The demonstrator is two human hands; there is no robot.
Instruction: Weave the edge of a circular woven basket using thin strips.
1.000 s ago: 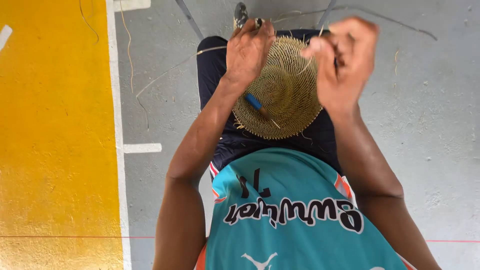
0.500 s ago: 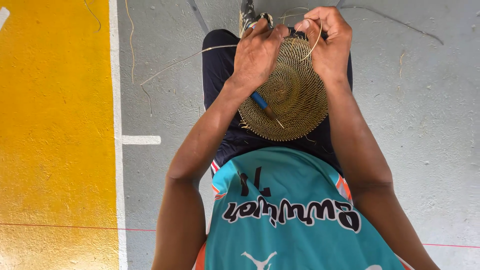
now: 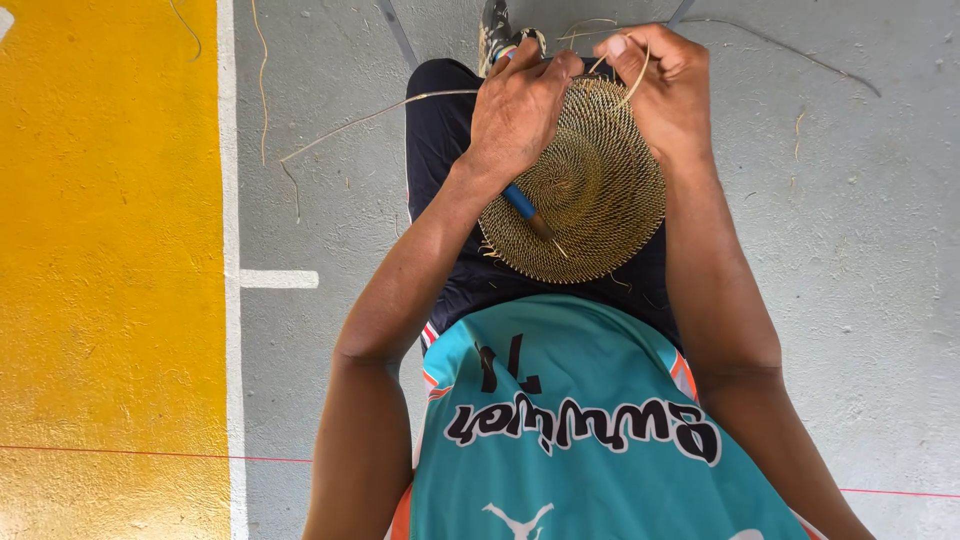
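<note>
I am seated on the grey floor [image 3: 860, 300] with a round woven disc [image 3: 590, 190] of golden straw coils resting on my lap, over my dark shorts [image 3: 440, 140] and just above the hem of my teal shirt [image 3: 560, 420]. My left hand [image 3: 515, 110] lies over the upper left part of the disc, its grip closed on the far rim, with the thumb pressed toward the top edge. A tool with a blue handle [image 3: 522, 203] sticks out from under that palm and slants down across the weave, its brown tip lying near the disc's middle. My right hand [image 3: 665, 90] is at the upper right rim, its grip pinched together on a thin pale strand [image 3: 632, 88] that loops up from the edge of the disc. The two hands sit close beside each other at the top of the disc. A long loose strand [image 3: 370, 115] trails away to the left over the floor. Farther left runs a white line [image 3: 232, 250], and beyond it a yellow painted area [image 3: 110, 270]. One shoe [image 3: 495, 30] shows just past the disc.
</note>
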